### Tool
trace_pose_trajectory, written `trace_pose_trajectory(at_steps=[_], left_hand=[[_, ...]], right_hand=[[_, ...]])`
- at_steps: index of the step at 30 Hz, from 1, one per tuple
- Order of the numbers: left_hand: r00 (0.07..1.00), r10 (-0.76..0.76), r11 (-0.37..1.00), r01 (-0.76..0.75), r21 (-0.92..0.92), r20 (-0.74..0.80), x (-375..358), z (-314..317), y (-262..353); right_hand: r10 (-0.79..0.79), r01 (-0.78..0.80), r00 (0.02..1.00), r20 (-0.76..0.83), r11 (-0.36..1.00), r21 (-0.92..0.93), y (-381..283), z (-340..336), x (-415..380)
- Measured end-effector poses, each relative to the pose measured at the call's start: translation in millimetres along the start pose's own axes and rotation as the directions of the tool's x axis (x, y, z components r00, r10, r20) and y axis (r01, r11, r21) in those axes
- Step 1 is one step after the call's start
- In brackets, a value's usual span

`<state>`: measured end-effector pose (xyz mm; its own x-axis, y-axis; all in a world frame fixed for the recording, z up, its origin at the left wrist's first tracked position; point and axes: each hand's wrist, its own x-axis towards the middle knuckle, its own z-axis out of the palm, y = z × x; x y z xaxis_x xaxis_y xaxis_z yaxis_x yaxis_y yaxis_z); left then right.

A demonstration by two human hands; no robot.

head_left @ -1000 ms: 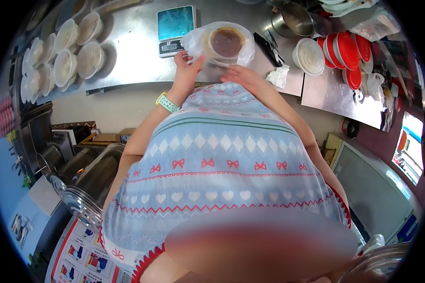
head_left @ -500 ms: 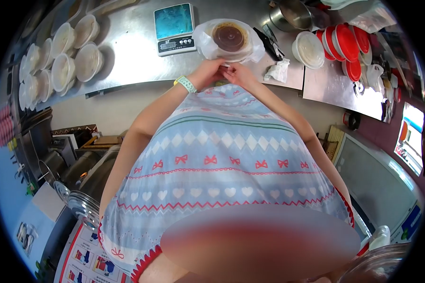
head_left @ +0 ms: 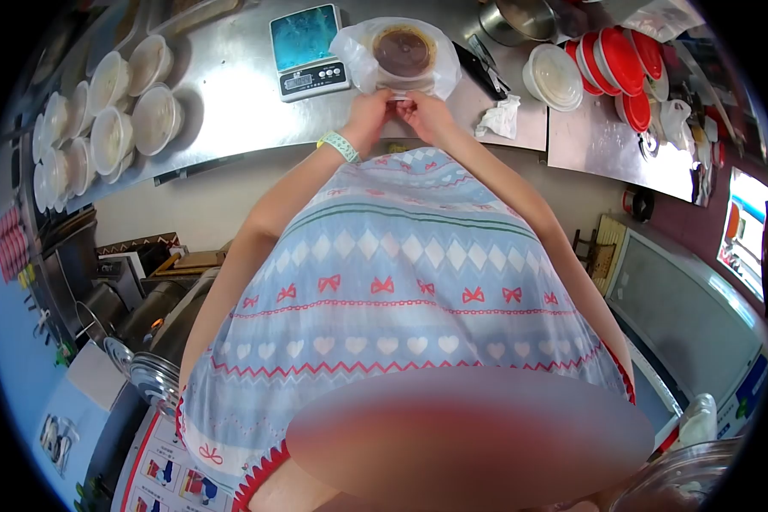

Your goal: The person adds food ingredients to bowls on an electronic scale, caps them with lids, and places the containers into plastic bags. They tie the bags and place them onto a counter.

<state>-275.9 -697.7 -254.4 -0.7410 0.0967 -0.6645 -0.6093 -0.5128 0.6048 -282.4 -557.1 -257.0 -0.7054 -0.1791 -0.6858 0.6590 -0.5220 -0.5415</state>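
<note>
A clear plastic bag (head_left: 355, 51) lies spread on the steel counter around a round tub of dark brown sauce (head_left: 404, 51). My left hand (head_left: 371, 113) is closed with its fingertips pinching the near edge of the bag. Close beside it, my right hand (head_left: 424, 114) pinches the same edge, the two sets of fingers nearly meeting. A digital scale (head_left: 309, 53) with a blue-green top stands just left of the bag. To the right rest a black-handled tool (head_left: 481, 73) and a crumpled white tissue (head_left: 498, 118).
Several filled plastic bowls (head_left: 157, 119) stand stacked at the counter's left. On the right are a metal pot (head_left: 517, 20), a pale lidded tub (head_left: 554, 77) and several containers with red lids (head_left: 619, 61). The counter's front edge (head_left: 256, 152) runs before my apron.
Both hands have moved slightly forward, away from my body, still at the bag's near edge. Bag and tub appear a little further up and left, partly from a small view shift.
</note>
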Motion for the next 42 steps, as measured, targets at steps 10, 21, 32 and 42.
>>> trace_pose_trajectory(at_steps=[10, 21, 32, 42], left_hand=[[0.981, -0.177, 0.979, 0.184, -0.091, 0.078, -21.7, 5.7, 6.4], [0.665, 0.245, -0.516, -0.526, 0.676, 0.705, -36.3, 45.7, 38.9], [0.68, 0.105, -0.606, -0.536, 0.589, 0.726, -29.0, 55.4, 31.2], [0.674, 0.19, -0.616, -0.485, 0.621, 0.714, -15.2, 53.6, 39.2]], right_hand=[[0.007, -0.005, 0.999, -0.048, 0.999, 0.049, 5.3, -15.7, 1.2], [0.101, -0.103, 0.991, -0.085, 0.994, -0.025, 4.3, -10.0, -8.7], [0.242, -0.247, 0.968, -0.061, 0.965, -0.092, 1.1, -19.7, -16.1], [0.187, -0.199, 0.98, -0.074, 0.948, -0.248, -5.9, -9.7, -24.4]])
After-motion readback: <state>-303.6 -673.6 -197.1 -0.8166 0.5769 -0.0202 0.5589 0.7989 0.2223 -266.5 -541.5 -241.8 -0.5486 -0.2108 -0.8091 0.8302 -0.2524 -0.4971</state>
